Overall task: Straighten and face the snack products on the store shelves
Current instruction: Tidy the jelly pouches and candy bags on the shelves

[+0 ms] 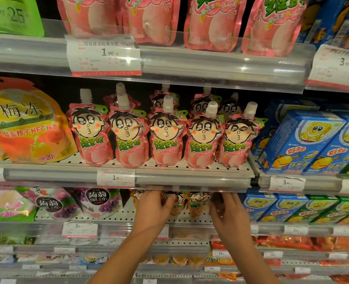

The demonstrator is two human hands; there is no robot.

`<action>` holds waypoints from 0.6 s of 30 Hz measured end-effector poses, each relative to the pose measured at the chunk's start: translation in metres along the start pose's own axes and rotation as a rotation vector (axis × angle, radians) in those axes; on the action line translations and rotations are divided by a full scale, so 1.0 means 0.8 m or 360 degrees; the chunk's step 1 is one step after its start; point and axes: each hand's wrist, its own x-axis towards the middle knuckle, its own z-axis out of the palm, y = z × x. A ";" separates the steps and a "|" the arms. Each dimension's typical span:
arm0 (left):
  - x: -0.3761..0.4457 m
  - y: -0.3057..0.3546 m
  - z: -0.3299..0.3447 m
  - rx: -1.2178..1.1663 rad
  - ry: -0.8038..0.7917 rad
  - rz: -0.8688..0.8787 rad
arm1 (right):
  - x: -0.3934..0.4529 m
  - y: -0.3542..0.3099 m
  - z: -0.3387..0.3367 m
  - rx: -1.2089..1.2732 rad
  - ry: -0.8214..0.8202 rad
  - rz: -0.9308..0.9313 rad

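Both my hands reach into the third shelf down, under the price rail. Orange jelly pouches (198,203) with a cartoon face stand there, partly hidden by the rail and my hands. My left hand (152,210) curls its fingers round a pouch at the left of the group. My right hand (228,214) has its fingers bent round the right side of the group, on a dark pouch edge. One shelf up, pink peach jelly pouches (165,138) with white spouts stand upright in a row, faces forward.
Blue cartoon biscuit boxes (304,144) fill the right side on two shelves. An orange plum jelly bag (24,121) sits at the left, purple konjac jelly bags (95,201) below it. Clear price rails (169,179) front each shelf; larger pink pouches (214,23) stand on the top shelf.
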 end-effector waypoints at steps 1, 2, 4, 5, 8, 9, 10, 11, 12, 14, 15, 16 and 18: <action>-0.002 -0.002 -0.004 0.0014 0.0020 0.0022 | -0.008 0.000 -0.004 0.0009 0.0047 -0.0022; -0.005 -0.005 -0.008 0.0017 0.0049 0.0049 | -0.015 0.002 -0.007 0.0011 0.0096 -0.0045; -0.018 -0.011 -0.014 -0.0014 0.0084 0.0082 | -0.028 0.005 -0.010 -0.0027 0.0203 -0.0136; -0.027 -0.014 -0.019 -0.0050 0.0098 0.0109 | -0.032 0.003 -0.011 -0.0063 0.0244 -0.0200; -0.050 -0.027 -0.033 -0.0004 0.0254 0.0453 | -0.033 -0.013 -0.013 -0.0138 0.0326 -0.0421; -0.056 -0.032 -0.037 0.0053 0.0341 0.0580 | -0.031 -0.022 -0.012 -0.0148 0.0331 -0.0504; -0.059 -0.037 -0.040 0.0110 0.0419 0.0676 | -0.028 -0.031 -0.011 -0.0151 0.0323 -0.0583; -0.060 -0.041 -0.045 0.0166 0.0479 0.0746 | -0.025 -0.040 -0.008 -0.0151 0.0303 -0.0651; -0.060 -0.043 -0.050 0.0221 0.0527 0.0790 | -0.022 -0.048 -0.005 -0.0150 0.0279 -0.0706; -0.058 -0.047 -0.061 0.0306 0.0590 0.0821 | -0.019 -0.062 0.001 -0.0152 0.0245 -0.0781; -0.057 -0.048 -0.066 0.0332 0.0618 0.0829 | -0.019 -0.067 0.004 -0.0156 0.0239 -0.0801; -0.057 -0.050 -0.073 0.0345 0.0651 0.0835 | -0.020 -0.070 0.006 -0.0160 0.0241 -0.0808; -0.056 -0.055 -0.087 0.0359 0.0738 0.0825 | -0.021 -0.074 0.009 -0.0165 0.0255 -0.0794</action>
